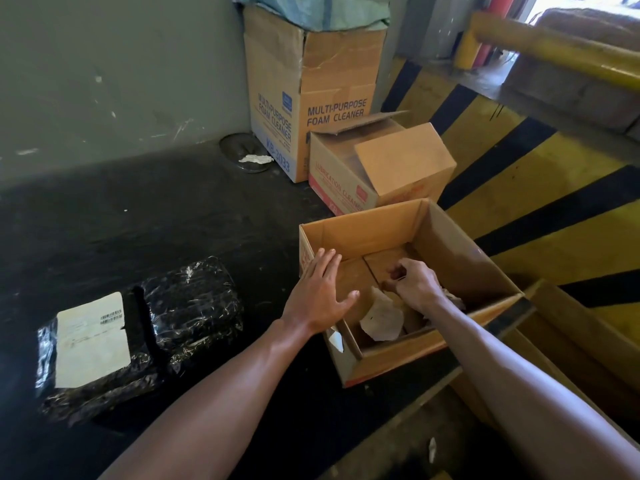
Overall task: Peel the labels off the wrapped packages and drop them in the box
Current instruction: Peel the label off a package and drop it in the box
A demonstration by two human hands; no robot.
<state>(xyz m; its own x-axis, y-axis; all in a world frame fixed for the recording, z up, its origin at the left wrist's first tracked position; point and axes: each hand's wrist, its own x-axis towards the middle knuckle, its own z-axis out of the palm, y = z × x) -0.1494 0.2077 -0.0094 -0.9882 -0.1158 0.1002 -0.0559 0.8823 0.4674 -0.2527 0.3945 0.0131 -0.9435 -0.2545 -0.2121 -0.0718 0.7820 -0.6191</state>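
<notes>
Curled loosely, your right hand [414,284] reaches into the open box [457,251]; whether it pinches anything is hard to tell. Your left hand [320,292] hovers flat, fingers spread, over the box's near-left corner. Crumpled labels [382,320] lie inside. Two black wrapped packages [152,327] rest on the dark floor [173,209], one wearing a white label [91,341].

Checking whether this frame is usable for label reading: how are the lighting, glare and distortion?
Head view: wide-angle bending curves the yellow rail and edges; daylight blows out the top right corner; the black floor is dim; wrap on the black packages glints; the white label is bright, its print too small to read.
</notes>
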